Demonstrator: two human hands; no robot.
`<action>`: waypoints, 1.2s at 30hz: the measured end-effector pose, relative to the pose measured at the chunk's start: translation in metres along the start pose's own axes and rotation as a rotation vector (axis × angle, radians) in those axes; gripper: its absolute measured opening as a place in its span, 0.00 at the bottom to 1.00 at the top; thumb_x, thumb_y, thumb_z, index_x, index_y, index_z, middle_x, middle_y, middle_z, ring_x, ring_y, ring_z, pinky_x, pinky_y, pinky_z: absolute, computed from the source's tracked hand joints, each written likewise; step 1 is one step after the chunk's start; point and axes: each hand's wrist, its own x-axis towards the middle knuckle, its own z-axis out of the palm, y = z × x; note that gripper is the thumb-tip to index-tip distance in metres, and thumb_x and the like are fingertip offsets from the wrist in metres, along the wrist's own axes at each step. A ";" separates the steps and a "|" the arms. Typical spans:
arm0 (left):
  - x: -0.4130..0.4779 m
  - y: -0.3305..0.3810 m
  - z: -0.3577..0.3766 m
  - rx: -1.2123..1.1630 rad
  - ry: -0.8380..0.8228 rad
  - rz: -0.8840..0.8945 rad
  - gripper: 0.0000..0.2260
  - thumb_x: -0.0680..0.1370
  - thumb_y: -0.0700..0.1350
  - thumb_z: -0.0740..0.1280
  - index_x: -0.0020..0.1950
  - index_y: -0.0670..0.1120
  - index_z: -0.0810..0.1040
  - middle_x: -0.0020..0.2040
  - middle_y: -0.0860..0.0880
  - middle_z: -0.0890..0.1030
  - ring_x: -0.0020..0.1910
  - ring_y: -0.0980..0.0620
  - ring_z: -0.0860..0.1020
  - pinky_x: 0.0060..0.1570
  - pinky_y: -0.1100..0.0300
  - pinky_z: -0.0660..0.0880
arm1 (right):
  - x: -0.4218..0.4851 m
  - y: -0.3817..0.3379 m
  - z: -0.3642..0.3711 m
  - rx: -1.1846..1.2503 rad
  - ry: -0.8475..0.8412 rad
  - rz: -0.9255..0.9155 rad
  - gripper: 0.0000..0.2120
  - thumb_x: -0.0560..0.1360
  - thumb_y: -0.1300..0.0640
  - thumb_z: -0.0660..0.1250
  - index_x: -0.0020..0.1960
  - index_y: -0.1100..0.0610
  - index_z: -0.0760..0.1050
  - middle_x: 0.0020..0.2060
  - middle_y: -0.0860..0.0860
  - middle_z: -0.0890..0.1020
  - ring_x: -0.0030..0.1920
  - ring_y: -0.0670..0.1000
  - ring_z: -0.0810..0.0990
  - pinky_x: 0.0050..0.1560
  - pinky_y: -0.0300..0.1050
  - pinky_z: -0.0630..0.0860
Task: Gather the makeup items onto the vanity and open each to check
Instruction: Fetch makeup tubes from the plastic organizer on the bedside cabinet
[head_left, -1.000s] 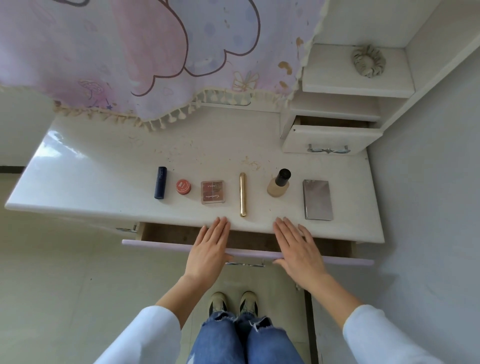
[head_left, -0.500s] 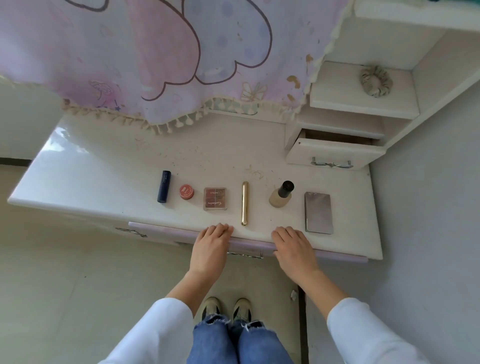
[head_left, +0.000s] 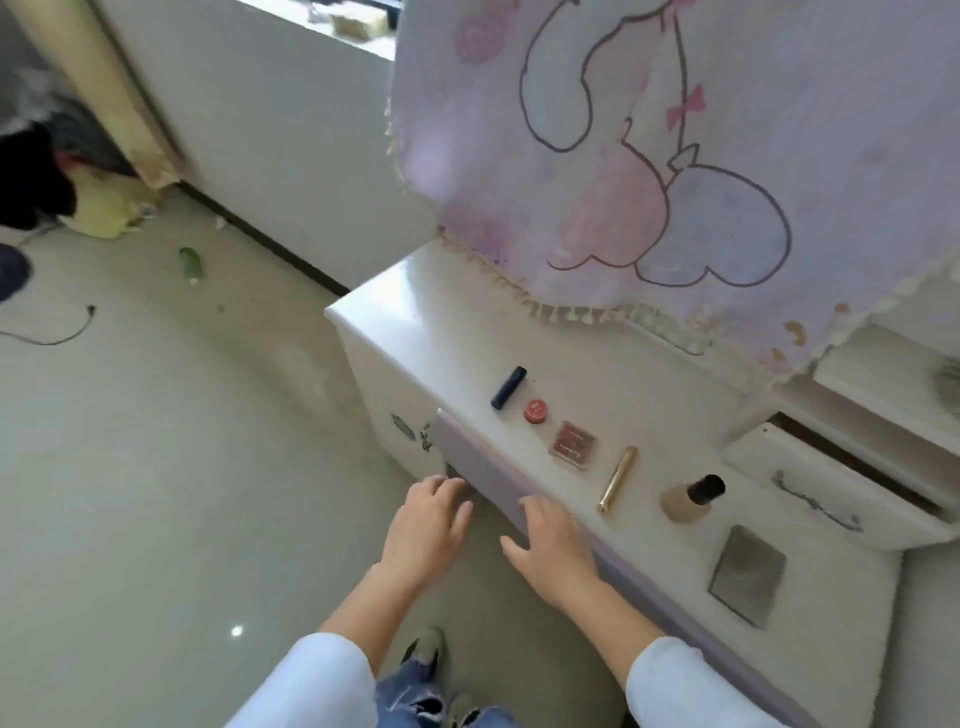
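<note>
We wear a pale white top whose long sleeves end above the wrists, leaving our left hand and right hand uncovered, frayed blue jeans, and olive-grey shoes.

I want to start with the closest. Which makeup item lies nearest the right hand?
The gold tube, lying just beyond the right hand; the brown palette and black-capped bottle beside it sit farther off.

On my vanity top a row runs left to right: tube, round pot, square palette, stick, bottle, flat compact. The long drawer front lies just before the row. My right hand is at that front, my left hand beside it on the left. A small drawer sits behind the bottle.
</note>
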 end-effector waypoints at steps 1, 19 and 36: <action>-0.010 -0.014 -0.013 -0.001 0.040 -0.063 0.19 0.80 0.52 0.58 0.69 0.48 0.69 0.67 0.49 0.70 0.68 0.50 0.66 0.63 0.56 0.68 | 0.005 -0.017 0.002 -0.024 -0.013 -0.052 0.23 0.77 0.44 0.60 0.68 0.55 0.65 0.64 0.51 0.72 0.65 0.53 0.70 0.65 0.48 0.67; -0.342 -0.357 -0.274 0.020 0.577 -0.866 0.21 0.78 0.52 0.59 0.70 0.49 0.66 0.68 0.47 0.69 0.68 0.47 0.64 0.64 0.53 0.67 | -0.051 -0.550 0.128 -0.343 -0.093 -0.989 0.27 0.76 0.43 0.61 0.69 0.57 0.64 0.64 0.54 0.71 0.67 0.56 0.68 0.63 0.53 0.67; -0.668 -0.662 -0.452 0.015 0.770 -1.296 0.21 0.79 0.54 0.57 0.71 0.50 0.66 0.68 0.48 0.69 0.66 0.46 0.66 0.59 0.52 0.69 | -0.252 -1.008 0.324 -0.426 -0.156 -1.496 0.27 0.76 0.41 0.60 0.69 0.55 0.64 0.65 0.52 0.69 0.65 0.55 0.67 0.62 0.53 0.67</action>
